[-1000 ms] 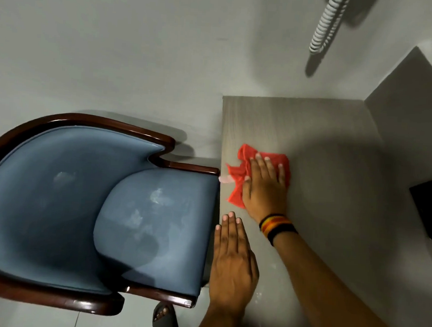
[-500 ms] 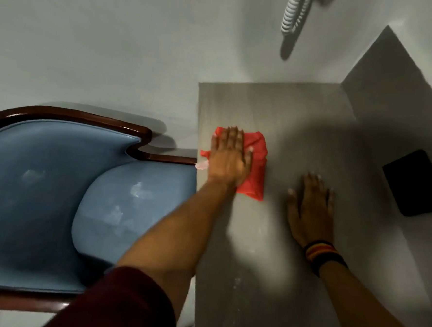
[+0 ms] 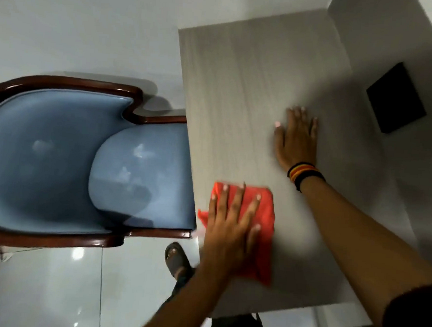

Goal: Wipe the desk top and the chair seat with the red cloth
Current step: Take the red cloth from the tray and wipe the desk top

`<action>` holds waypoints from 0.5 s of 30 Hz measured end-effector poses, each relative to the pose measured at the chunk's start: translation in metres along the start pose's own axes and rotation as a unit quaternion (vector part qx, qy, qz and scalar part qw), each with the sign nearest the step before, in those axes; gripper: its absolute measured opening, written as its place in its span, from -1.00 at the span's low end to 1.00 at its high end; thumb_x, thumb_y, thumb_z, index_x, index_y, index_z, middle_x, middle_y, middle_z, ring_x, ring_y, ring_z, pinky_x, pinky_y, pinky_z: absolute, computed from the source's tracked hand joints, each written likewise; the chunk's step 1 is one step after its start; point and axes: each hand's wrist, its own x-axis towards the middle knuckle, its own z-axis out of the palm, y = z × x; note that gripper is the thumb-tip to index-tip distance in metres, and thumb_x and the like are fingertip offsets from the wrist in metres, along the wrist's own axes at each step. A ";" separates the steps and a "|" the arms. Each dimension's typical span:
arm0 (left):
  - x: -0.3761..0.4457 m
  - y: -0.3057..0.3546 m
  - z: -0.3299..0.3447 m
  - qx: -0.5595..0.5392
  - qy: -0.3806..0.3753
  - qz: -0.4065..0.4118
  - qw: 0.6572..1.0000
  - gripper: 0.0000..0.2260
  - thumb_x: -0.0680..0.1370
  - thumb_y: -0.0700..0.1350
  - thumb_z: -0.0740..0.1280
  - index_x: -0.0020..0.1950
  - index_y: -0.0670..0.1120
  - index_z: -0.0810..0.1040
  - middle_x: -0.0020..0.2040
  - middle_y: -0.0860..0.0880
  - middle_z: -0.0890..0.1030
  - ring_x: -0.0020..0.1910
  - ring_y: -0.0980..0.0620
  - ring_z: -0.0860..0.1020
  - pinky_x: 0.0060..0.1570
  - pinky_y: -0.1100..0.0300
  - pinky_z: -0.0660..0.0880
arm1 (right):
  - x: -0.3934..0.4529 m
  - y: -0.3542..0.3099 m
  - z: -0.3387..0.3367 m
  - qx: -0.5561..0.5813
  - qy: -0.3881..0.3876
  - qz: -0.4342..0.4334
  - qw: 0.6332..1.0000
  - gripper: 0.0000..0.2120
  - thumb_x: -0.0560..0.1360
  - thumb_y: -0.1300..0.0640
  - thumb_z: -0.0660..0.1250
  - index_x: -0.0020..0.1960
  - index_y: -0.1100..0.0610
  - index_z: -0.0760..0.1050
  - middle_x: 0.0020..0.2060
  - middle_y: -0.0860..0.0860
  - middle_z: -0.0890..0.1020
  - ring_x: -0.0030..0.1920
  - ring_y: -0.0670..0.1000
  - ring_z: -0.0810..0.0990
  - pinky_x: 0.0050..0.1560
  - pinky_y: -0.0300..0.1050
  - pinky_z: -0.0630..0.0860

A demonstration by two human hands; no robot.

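Fingers of the left hand are spread wide and pressed flat on the red cloth, gripping nothing; the palm simply pins the fabric to the desk top. That cloth lies at about six o'clock on the desk, close to the near left edge, with one corner poking out past the edge at about nine o'clock of the hand. Below the desk edge, at roughly seven o'clock of the view, a foot in a dark sandal stands on the glossy floor.

Farther up, at about one o'clock from the cloth and well apart from it, the right hand rests palm down on bare desk surface, fingers open and close together, holding nothing. A striped wristband circles that wrist.

At nine o'clock, just beside the desk's left edge, the chair seat shows blue padding with pale smudges, framed in dark wood. Far off at two o'clock, a black square object lies to the right of the desk.
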 end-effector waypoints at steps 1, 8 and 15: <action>-0.034 0.011 0.005 0.002 -0.014 -0.008 1.000 -0.44 0.71 0.24 0.07 0.69 0.11 0.16 0.73 -0.08 0.04 0.71 -0.24 -0.04 0.62 -0.32 0.01 | -0.001 -0.001 0.000 0.001 0.000 0.002 1.000 -0.45 0.68 -0.05 0.04 0.59 0.19 0.26 0.62 0.17 0.26 0.66 0.12 0.14 0.66 0.26 -0.07; -0.023 0.002 -0.002 0.002 -0.003 0.021 1.000 -0.47 0.71 0.20 0.08 0.67 0.10 0.23 0.71 -0.07 0.17 0.70 -0.21 0.07 0.60 -0.31 0.11 | -0.008 0.005 0.000 0.018 0.001 -0.013 1.000 -0.48 0.68 0.00 0.09 0.59 0.18 0.27 0.63 0.14 0.26 0.66 0.11 0.14 0.66 0.24 -0.04; 0.124 -0.040 -0.033 0.007 0.007 0.006 1.000 -0.51 0.73 0.14 0.04 0.68 0.13 0.19 0.69 -0.03 0.21 0.70 -0.16 0.08 0.65 -0.19 0.01 | -0.035 0.007 -0.009 0.113 -0.009 0.000 0.994 -0.51 0.68 0.07 0.12 0.56 0.23 0.31 0.60 0.18 0.31 0.64 0.15 0.19 0.66 0.17 -0.01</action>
